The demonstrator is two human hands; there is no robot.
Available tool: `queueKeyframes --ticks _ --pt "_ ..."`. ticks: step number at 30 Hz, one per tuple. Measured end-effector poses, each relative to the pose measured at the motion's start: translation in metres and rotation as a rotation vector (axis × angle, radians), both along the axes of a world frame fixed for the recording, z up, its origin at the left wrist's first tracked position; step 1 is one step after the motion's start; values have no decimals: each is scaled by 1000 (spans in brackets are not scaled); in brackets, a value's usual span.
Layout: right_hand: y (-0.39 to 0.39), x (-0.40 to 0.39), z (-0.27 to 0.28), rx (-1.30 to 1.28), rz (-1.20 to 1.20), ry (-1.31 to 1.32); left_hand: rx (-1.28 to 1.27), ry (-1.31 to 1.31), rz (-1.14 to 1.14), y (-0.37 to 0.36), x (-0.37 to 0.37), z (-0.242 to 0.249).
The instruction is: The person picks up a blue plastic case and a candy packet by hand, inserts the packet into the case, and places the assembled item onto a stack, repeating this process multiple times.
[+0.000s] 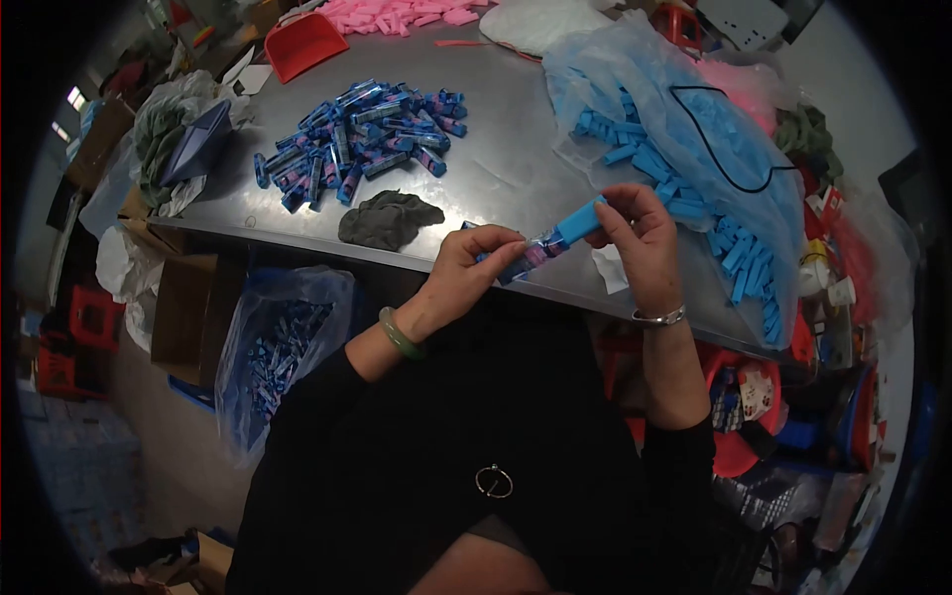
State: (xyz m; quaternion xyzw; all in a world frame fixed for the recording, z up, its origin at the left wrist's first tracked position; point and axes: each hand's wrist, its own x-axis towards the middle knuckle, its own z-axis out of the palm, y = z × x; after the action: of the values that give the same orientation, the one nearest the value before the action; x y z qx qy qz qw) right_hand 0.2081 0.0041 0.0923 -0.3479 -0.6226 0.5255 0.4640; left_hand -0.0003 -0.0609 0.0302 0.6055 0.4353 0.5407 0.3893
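Note:
My left hand [479, 260] pinches a dark blue printed wrapper [537, 255] at the table's front edge. A light blue block [579, 220] meets the wrapper's right end, tilted up to the right, and my right hand [638, 230] grips its upper end between thumb and fingers. Whether the block is partly inside the wrapper I cannot tell. A crumpled dark grey cloth [389, 220] lies left of my left hand. Behind it is a pile of blue wrapped pieces [362, 134]. Right of my right hand, loose light blue blocks [674, 188] spill from a clear bag [650, 74].
On the metal table [496, 169], pink pieces [397, 14] and a red dustpan [302, 47] lie at the back. A white scrap [610, 268] is near my right hand. Below left are a cardboard box [185, 315] and a lined bin [288, 347] of blue pieces. A red container [732, 454] stands below right.

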Motion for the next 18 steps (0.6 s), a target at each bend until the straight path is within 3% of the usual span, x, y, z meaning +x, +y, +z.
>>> queueKeyframes --ticks 2,5,8,12,18 --pt "-2 -10 0 -14 2 19 -192 -283 -154 -1 2 5" --pt "2 -26 -13 45 65 38 -353 -479 -263 -1 -1 8" --pt "4 -36 -21 190 50 -158 -451 -593 -296 2 -8 -4" --pt "1 -43 -30 239 50 -213 -456 -694 -278 6 -10 -8" --pt "-10 -46 -28 610 137 -523 -494 -833 -268 15 -8 -11"
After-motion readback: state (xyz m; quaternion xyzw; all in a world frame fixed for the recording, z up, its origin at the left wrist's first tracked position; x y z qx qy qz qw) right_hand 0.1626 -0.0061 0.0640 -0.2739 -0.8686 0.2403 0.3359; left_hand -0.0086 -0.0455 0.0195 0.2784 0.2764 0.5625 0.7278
